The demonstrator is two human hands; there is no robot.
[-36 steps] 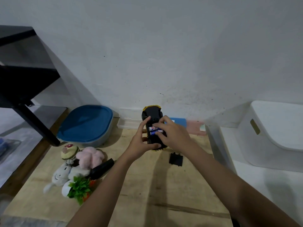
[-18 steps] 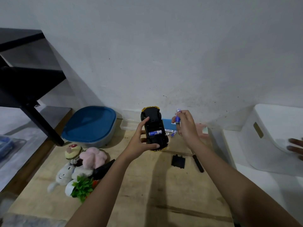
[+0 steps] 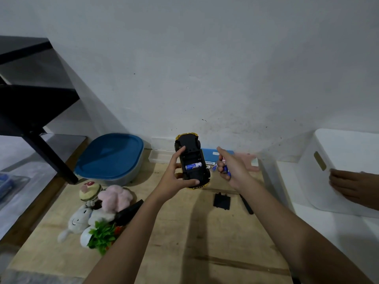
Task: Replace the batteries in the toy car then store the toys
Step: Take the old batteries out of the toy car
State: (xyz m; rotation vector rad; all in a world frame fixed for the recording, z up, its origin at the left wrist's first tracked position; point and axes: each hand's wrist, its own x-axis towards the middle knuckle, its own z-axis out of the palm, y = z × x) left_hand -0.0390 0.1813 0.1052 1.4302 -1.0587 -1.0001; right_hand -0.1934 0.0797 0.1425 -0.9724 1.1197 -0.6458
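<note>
left hand (image 3: 174, 178) grips upturned toy car (image 3: 191, 155), one battery (image 3: 193, 166) in its open bay; right hand (image 3: 232, 170) curls round a second battery (image 3: 225, 168); cover (image 3: 222, 200) off, plush toys (image 3: 102, 201) unstored near table's (image 3: 184, 247) left edge.

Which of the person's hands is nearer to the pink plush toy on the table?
Left. The left hand, holding the toy car, is to the right of the pink plush toy; the right hand, gripping a battery, is farther right, beyond the car.
</note>
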